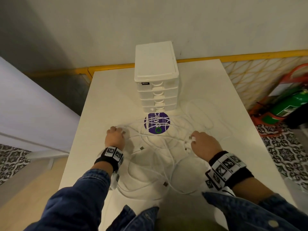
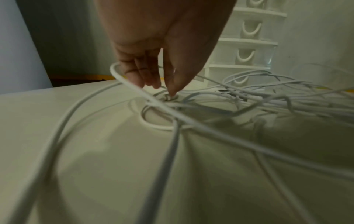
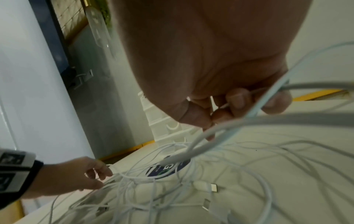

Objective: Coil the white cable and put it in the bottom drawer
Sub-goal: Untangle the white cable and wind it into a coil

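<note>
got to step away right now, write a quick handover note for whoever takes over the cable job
Left hand: fingertips pinch a strand of cable at the left edge of the tangle, low on the table.
Right hand: grip closed on a cable end, white plug showing at the fingertips, more strands running through the fingers.
Cables: several white ones lie in loose, overlapping loops across the table, some over the purple sticker, with loose plugs among them.
Drawer unit: at the back, all drawers shut.
Done: one end picked out; nothing coiled.
Left: free that cable, coil it, open the bottom drawer, put it in.
</note>
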